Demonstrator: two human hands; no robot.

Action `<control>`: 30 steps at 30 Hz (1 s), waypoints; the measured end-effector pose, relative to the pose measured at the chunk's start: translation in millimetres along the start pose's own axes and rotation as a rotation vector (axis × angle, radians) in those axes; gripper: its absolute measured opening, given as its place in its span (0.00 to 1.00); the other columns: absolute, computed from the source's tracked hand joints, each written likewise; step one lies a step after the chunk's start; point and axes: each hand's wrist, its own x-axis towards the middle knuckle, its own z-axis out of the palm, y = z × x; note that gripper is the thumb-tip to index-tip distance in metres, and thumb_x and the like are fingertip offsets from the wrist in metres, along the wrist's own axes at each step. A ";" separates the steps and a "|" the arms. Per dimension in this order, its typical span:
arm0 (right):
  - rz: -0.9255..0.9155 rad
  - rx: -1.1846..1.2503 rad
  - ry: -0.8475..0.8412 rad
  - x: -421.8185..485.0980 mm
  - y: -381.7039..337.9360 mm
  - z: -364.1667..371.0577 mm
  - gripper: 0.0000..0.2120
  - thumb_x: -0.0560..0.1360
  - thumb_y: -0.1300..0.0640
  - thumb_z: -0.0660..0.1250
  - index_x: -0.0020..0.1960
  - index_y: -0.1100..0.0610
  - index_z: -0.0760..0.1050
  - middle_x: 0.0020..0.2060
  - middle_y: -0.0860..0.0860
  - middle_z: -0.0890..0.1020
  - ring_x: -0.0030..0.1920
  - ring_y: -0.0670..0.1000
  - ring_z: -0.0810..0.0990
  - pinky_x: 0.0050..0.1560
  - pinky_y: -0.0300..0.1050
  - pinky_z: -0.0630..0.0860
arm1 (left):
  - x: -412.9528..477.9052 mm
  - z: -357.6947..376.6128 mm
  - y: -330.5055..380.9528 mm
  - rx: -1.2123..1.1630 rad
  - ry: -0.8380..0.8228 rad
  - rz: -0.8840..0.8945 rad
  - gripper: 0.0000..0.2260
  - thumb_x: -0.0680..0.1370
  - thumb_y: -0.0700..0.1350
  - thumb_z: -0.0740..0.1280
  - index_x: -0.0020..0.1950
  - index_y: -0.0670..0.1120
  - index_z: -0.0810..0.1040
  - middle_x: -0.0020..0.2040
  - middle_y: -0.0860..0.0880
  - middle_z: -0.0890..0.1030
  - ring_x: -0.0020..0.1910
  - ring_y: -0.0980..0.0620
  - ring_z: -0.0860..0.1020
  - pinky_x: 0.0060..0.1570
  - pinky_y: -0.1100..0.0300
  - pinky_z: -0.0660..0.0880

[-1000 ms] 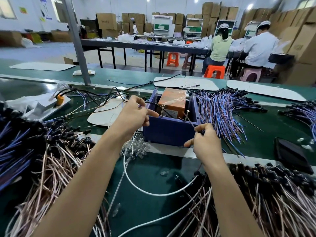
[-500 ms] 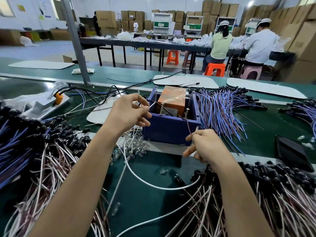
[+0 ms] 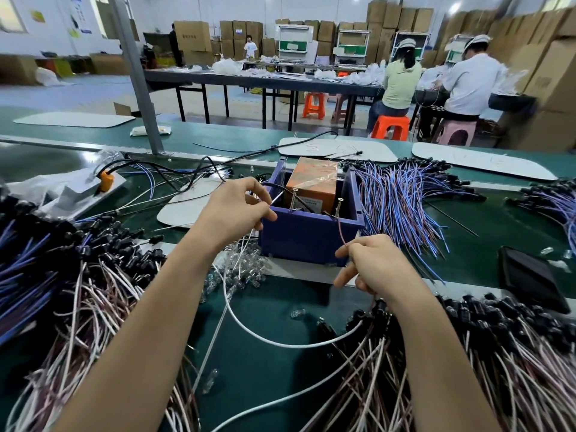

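A blue box stands on the green bench, with an orange carton inside and two upright screws on its front rim. My left hand pinches a thin wire end at the box's left front corner. My right hand is in front of the box's right corner and pinches a thin brown wire that runs up to the right screw. A white wire loops on the bench between my forearms.
Heaps of pink-white wires with black ends lie left and right of my arms. Blue-purple wires fan out right of the box. Small clear parts are piled by the box's left front corner. A black phone lies at the right. Two people sit at a far table.
My right hand has drawn back and down from the box's rim toward me, pulling the brown wire taut. My left hand stays at the left corner.
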 end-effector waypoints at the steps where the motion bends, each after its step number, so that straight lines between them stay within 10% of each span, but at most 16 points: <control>1: -0.011 -0.007 0.003 0.7 1.0 -0.1 0.13 0.75 0.65 0.52 0.46 0.56 0.74 0.26 0.56 0.82 0.17 0.46 0.62 0.17 0.31 0.61 | 0.4 0.6 -0.3 -0.001 -0.008 -0.001 0.07 0.74 0.34 0.63 0.42 0.45 0.75 0.35 0.50 0.85 0.28 0.55 0.75 0.28 0.65 0.70; 30: -0.025 -0.046 0.010 4.4 3.0 0.5 0.13 0.76 0.62 0.53 0.44 0.53 0.75 0.27 0.55 0.83 0.16 0.41 0.64 0.23 0.34 0.62 | 1.5 21.1 -6.9 -0.072 -0.207 -0.110 0.08 0.76 0.28 0.60 0.43 0.38 0.74 0.35 0.42 0.82 0.26 0.49 0.81 0.26 0.64 0.76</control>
